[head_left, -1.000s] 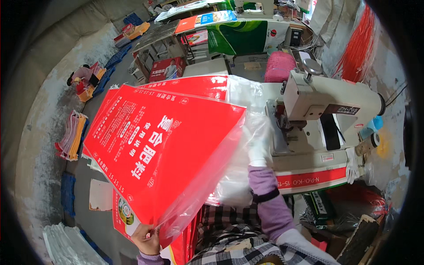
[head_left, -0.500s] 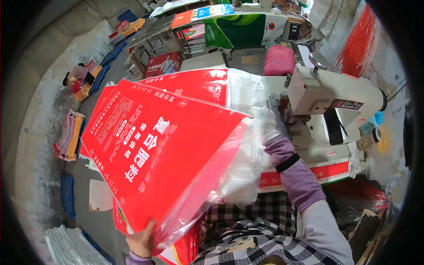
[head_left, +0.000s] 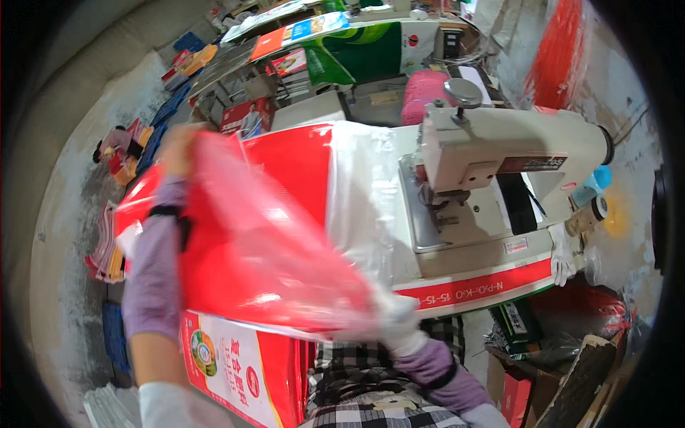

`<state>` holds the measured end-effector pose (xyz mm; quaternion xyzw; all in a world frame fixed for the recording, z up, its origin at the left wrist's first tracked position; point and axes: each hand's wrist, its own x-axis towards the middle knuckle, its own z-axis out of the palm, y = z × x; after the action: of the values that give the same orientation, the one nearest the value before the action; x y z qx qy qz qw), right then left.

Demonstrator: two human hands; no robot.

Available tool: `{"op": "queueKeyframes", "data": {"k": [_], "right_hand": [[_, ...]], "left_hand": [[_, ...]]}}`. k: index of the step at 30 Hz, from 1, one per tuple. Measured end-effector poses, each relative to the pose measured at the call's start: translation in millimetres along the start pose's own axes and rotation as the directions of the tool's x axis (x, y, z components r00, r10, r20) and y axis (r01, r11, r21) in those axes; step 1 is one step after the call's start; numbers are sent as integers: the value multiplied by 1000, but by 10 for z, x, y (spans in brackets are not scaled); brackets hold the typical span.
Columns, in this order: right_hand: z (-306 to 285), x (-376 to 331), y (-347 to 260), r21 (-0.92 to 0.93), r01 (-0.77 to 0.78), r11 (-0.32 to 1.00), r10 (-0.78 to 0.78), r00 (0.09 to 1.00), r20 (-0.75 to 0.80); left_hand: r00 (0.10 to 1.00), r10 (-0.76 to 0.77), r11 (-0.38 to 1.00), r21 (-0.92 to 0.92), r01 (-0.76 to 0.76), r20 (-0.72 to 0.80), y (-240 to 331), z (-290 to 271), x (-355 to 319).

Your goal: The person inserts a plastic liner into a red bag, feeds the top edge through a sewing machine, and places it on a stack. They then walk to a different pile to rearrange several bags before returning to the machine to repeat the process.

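Note:
I hold a red sack (head_left: 271,257) with a clear plastic liner stretched between both hands, and it is motion-blurred. My left hand (head_left: 180,148), arm in a purple sleeve, is raised at the far left and grips the sack's far end. My right hand (head_left: 397,319), in a white glove, grips the near end by the table's front edge. Under the sack lies a pile of red printed sacks (head_left: 239,367) that hangs over the table edge toward my lap. A clear liner (head_left: 364,192) spreads across the pile toward the sewing machine.
A cream industrial sewing machine (head_left: 514,153) stands on the table (head_left: 485,282) to the right. A pink thread cone (head_left: 422,96) sits behind it. Green and red sacks (head_left: 357,53) are stacked on racks at the back. Bundles lie on the floor at left (head_left: 118,153). Boxes crowd the lower right (head_left: 571,357).
The sack has swung over: my left hand rose from the lower edge to the far left, and my right hand drew back from near the machine to the table's front edge.

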<state>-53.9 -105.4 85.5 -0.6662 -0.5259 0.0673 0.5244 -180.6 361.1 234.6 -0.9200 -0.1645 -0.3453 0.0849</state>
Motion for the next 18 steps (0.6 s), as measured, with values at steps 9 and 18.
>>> {"op": "queueKeyframes", "data": {"k": [9, 18], "right_hand": [[-854, -2417, 563, -67, -755, 652, 704, 636, -317], [-1197, -2327, 682, -560, -373, 739, 378, 919, -113]], "left_hand": [[819, 413, 744, -667, -52, 397, 2834, 2325, 298], [831, 539, 744, -541, -392, 140, 2921, 2569, -99]]}}
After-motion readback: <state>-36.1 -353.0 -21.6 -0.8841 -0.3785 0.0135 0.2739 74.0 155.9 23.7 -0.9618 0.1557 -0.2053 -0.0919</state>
